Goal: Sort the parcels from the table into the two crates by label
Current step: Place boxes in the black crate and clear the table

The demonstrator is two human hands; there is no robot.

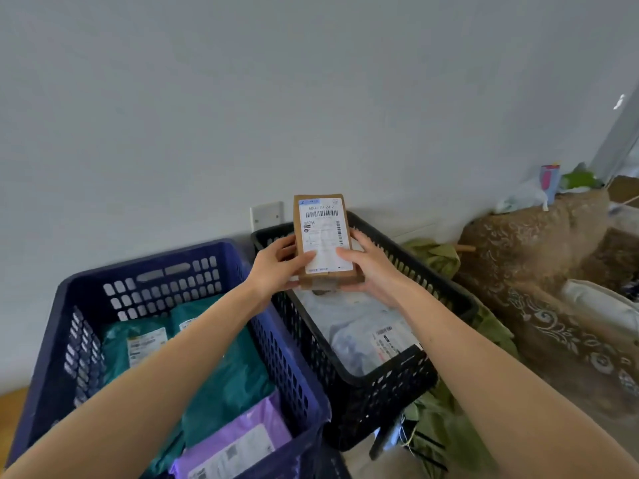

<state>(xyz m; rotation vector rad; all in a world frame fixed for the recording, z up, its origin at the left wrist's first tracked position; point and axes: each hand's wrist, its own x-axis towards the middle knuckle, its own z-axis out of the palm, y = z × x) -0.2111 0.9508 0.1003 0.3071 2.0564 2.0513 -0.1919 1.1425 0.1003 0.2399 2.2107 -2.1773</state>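
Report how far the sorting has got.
Done: teal parcels and a purple parcel lie in the blue crate, a white parcel in the black crate. In hand: left hand and right hand hold a brown box over the black crate. Left: placing it; the table is unseen.

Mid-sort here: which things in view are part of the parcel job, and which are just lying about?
Job:
box, held by left hand and right hand
blue crate with teal parcels and purple parcel
black crate with white parcels

Lying about:
green cloth
brown cover
wall socket
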